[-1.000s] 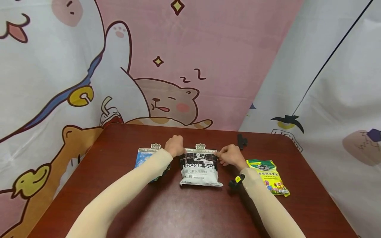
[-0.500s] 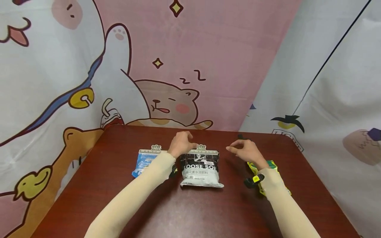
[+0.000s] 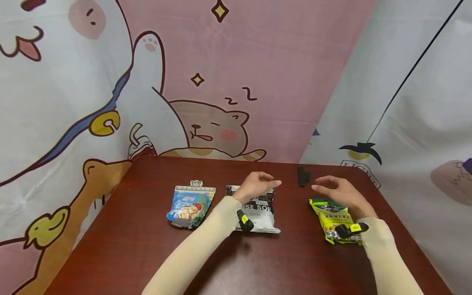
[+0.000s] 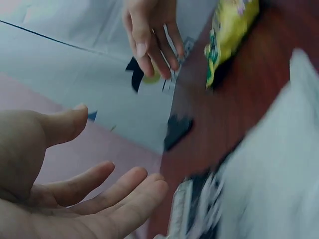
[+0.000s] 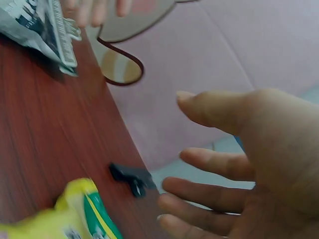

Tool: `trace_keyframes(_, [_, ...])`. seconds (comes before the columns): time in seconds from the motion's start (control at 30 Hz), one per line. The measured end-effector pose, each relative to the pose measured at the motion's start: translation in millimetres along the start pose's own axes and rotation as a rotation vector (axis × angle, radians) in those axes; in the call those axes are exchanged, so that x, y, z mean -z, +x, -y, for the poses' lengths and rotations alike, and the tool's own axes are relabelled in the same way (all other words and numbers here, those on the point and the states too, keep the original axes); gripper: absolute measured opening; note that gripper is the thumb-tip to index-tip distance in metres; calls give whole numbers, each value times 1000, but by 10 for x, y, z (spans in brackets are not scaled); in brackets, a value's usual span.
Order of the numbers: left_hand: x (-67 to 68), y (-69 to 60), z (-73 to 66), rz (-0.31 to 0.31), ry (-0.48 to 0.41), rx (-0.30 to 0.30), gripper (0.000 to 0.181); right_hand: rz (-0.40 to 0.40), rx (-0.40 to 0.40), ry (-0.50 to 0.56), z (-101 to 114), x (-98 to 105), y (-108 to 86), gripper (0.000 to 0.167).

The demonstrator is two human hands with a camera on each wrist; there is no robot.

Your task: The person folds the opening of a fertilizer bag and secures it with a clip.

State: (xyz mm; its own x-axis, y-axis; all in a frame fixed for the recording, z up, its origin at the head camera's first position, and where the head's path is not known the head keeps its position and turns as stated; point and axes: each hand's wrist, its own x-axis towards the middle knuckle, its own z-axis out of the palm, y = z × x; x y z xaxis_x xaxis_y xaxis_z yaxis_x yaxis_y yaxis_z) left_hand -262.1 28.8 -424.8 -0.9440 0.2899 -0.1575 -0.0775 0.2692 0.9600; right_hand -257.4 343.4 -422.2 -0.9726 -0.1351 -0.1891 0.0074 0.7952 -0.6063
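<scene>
My left hand (image 3: 256,187) hovers over the black-and-white bag of loose soil (image 3: 258,213), hiding its upper middle, with thumb and fingers apart and nothing held. A pale toothed clip (image 5: 62,37) runs along that bag's top edge in the right wrist view. My right hand (image 3: 343,193) is above the yellow-and-green bag (image 3: 333,219), its fingers relaxed and holding nothing. Behind that bag, near the table's far edge, lies a black clip (image 3: 303,177); the right wrist view shows this black clip (image 5: 132,178) on the wood beyond my fingers.
At the left on the reddish-brown table (image 3: 121,246) lies a blue bag (image 3: 189,207) with a silver clip (image 3: 195,188) across its top. A cartoon-printed cloth (image 3: 287,82) hangs behind the table's far edge. Wrist cameras sit on both sleeves.
Both hands have moved right. The right hand has left the soil bag's corner for the yellow bag; the left hand has crossed over the soil bag, uncovering the blue bag.
</scene>
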Motion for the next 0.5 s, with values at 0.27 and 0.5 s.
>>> trace_keyframes(0.27, [-499,66,21,80,-232,76,41,99,-47,41,-305,208,-90,88])
trace_keyframes(0.5, [-882,135,84,93,-338,152,40,180,-98,130,-626,330,-124,93])
